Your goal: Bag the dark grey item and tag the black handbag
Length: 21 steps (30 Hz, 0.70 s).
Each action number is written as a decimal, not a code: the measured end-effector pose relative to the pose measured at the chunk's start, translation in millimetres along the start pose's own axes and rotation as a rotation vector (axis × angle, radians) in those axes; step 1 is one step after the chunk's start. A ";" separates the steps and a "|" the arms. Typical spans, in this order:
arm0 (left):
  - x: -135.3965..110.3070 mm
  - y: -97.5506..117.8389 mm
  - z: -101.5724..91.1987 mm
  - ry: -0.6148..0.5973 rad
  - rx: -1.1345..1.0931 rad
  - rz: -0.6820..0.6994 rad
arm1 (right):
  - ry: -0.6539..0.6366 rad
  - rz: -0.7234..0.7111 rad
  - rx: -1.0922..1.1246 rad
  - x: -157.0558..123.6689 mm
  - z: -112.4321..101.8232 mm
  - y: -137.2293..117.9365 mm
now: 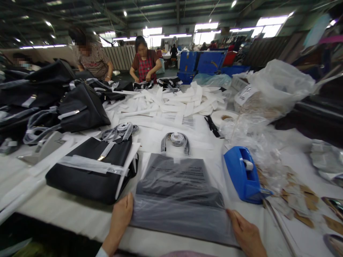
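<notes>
In front of me a black handbag lies flat inside a clear plastic bag (182, 200) with printed warning text, its wrapped handle (188, 144) pointing away from me. My left hand (122, 214) is closed on the plastic at the near left side. At the near right side my right hand (246, 230) pinches the edge of the same plastic. Left of it sits another black handbag (88, 178), outside any plastic bag, with white tissue strips over its flap and gold clasp. To the right stands a blue tape dispenser (241, 175).
Black handbags (80, 107) are piled at the left. White paper strips (187, 100) heap up across the table, with a white roll (223, 117) beside them. Crumpled clear plastic (259, 142) and brown tags (302, 196) lie at the right. Two co-workers (146, 64) stand opposite.
</notes>
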<state>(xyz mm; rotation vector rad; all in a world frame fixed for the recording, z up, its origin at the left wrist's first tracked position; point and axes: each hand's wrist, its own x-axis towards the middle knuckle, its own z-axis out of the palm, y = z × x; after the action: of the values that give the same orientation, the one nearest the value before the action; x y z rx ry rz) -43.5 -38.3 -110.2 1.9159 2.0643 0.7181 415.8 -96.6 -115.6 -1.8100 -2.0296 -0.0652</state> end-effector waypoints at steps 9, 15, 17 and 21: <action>-4.6 6.6 -6.1 0.028 0.075 -0.022 | 0.085 -0.216 -0.467 -4.7 -2.8 -13.6; -53.0 7.7 -19.7 0.371 0.030 0.134 | 0.082 -0.170 -0.382 -9.2 2.6 -9.5; -68.8 20.4 -16.6 0.254 0.045 0.431 | 0.055 -0.114 -0.290 -10.6 3.1 -9.2; -70.7 73.0 7.5 -0.179 0.112 0.912 | 0.000 0.038 -0.108 -9.0 -1.6 -13.2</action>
<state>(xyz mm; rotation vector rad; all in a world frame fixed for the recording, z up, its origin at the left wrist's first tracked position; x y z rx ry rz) 31.5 -104.6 -91.1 2.8551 1.0677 0.5449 404.1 -107.6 -114.1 -1.9125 -2.0263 -0.1672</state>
